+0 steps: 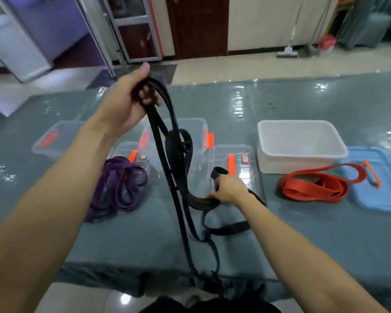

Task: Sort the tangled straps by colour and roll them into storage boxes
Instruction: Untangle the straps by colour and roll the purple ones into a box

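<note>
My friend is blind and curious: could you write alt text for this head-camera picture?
A person's left hand holds loops of a black strap above a grey-green table while the right hand grips another part of it. A purple strap lies at left, a red strap at right, storage boxes behind.

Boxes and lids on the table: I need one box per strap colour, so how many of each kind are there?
Clear boxes: 2
White box: 1
Clear lids: 2
Blue lid: 1
Total: 6
</note>
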A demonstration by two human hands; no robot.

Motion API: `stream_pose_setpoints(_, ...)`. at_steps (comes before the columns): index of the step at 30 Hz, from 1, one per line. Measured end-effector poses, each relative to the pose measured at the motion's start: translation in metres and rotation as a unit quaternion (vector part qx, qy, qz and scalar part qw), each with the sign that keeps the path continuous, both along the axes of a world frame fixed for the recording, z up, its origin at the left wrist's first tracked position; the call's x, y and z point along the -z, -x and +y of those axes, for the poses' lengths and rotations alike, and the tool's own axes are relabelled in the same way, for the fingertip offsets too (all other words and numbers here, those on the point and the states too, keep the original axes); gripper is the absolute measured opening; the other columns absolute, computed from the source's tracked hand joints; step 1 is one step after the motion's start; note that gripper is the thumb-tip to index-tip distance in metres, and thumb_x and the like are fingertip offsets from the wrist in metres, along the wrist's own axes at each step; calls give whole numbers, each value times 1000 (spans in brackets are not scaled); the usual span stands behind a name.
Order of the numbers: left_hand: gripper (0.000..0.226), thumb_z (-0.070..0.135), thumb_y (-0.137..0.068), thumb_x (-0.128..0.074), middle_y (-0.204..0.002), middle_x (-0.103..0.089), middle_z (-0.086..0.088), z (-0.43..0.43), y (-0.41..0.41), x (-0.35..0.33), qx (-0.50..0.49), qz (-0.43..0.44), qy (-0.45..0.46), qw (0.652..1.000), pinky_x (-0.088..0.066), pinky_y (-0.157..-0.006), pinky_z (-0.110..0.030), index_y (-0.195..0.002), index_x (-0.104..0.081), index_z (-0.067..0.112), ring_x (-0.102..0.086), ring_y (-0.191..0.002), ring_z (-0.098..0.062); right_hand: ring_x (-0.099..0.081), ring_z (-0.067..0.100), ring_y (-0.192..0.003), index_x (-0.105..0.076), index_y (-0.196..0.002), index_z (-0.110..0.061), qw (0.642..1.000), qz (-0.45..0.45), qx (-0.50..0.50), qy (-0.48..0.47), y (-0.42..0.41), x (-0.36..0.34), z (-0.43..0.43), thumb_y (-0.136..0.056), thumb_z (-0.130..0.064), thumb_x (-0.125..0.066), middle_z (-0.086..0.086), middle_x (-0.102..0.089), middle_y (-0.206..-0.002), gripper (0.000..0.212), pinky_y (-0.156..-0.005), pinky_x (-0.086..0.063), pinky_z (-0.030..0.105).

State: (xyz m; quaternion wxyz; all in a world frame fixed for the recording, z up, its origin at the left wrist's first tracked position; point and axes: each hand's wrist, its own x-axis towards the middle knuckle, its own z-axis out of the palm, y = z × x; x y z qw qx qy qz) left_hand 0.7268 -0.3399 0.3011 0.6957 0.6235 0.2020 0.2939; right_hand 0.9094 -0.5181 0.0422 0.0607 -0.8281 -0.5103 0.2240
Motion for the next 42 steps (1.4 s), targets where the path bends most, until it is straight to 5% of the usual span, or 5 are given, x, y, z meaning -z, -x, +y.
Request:
stream_pose_setpoints(17,42,42,-114,-49,-69,-46,5,67,55,-12,-18,-60,-24,998,-42,-73,-32,-89,-76,24,-40,-62,-13,-73,33,-89,-73,-91,-8,978,-14,206,8,0,10,-30,-95,-52,-71,11,-75,-91,44,-72,-54,34)
stream_pose_setpoints(26,36,27,-112,-42,-60,-51,3,81,64,21,-22,6,-18,1000,-32,-55,-26,-84,-61,18,-36,-52,-11,-43,23,-52,-52,-75,-16,838,355,289,-297,-24,-173,8,-71,-34,-52,2,-54,-58,18,-63,-45,35)
stream_pose_setpoints(34,34,40,-84,-61,-66,-52,-6,70,66,78,58,256,-142,954,-34,-63,-36,-67,-77,14,-44,-57,-16,-59,16,-65,-69,-88,-1,904,275,88,-315,-21,-338,-1,-96,-4,-63,6,-66,-72,11,-62,-48,30)
stream_pose_setpoints(39,57,55,-103,-64,-146,-66,-9,14,21,125,155,479,-362,785,-49,-112,-44,-145,-66,17,-64,-132,-24,-67,7,-73,-85,-98,-10,949,131,44,-282,-14,-374,10,-95,-21,-80,0,-77,-86,12,-71,-58,20)
stream_pose_setpoints(42,117,73,-81,-80,-170,-37,2,-8,-1,111,62,343,-286,893,-37,-124,-40,-170,-22,25,-40,-155,-19,-67,11,-83,-86,-102,-14,970,57,28,-234,-12,-365,24,-94,-27,-82,-1,-79,-94,15,-78,-57,24)
